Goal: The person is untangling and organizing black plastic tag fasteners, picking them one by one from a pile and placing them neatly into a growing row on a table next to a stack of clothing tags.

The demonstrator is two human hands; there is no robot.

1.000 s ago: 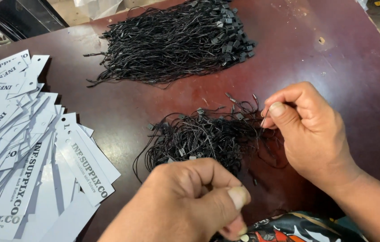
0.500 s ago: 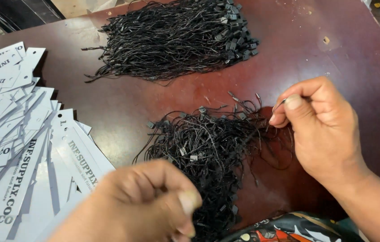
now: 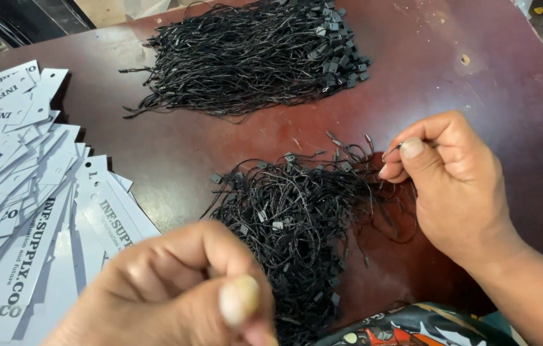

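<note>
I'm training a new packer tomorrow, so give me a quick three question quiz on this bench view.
1. True or false: the right hand pinches a black string out of the near string pile.
2. Which side of the table holds the white paper tags?
3. How many piles of black strings are there, counting the far string pile?

Key: 1 true; 2 the left side; 3 two.

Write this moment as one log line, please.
right hand: pinching black string from near pile | left hand: closed, raised | white tags: left
</note>
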